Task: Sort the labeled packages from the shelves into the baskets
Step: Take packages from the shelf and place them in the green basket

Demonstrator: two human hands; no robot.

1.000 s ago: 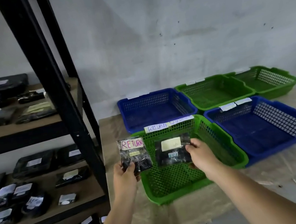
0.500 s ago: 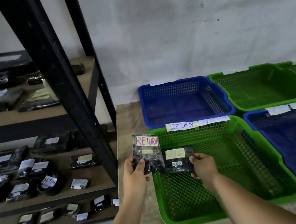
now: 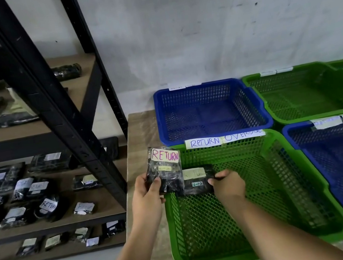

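Both hands grip black packages over the green basket (image 3: 305, 187) labelled "RETURN OVERDUE" — left hand (image 3: 145, 192) holding the "RETURN" package (image 3: 164, 169) at its rim, right hand (image 3: 227, 185) having lowered the second package (image 3: 196, 181) inside.

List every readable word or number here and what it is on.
"RETURN": package in the left hand.
"RETURN OVERDUE": green basket rim label.
"06-07-26", roughly: package in the right hand.
"RETURN": shelf package.
Other labels: too blurred.
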